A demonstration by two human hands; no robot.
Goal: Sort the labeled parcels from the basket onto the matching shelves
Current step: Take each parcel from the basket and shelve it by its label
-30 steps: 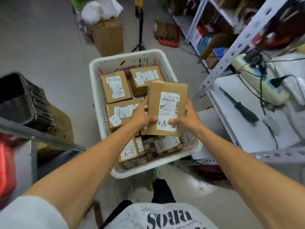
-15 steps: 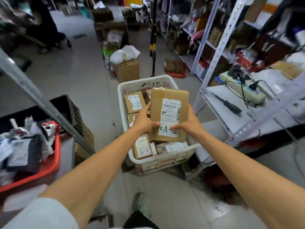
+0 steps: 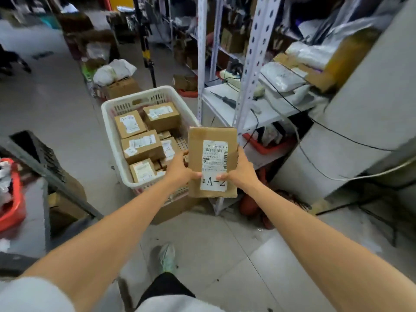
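Note:
A flat brown cardboard parcel with a white barcode label and the mark "A-2" is held upright in front of me. My left hand grips its lower left edge and my right hand grips its lower right edge, thumbs on the label. Behind it on the floor stands the white plastic basket, which holds several labelled brown parcels. The held parcel is off the basket's right front corner, near the foot of a white metal shelf rack.
The rack's low white shelf carries a screwdriver, cables and a power strip. A red tray sits under it. A grey shelf with a red bin and a black crate stand at left. Boxes and a tripod stand behind the basket.
The view has turned right and pulled back from the basket. The parcel, still in both hands, has moved from over the basket to beside its right front corner.

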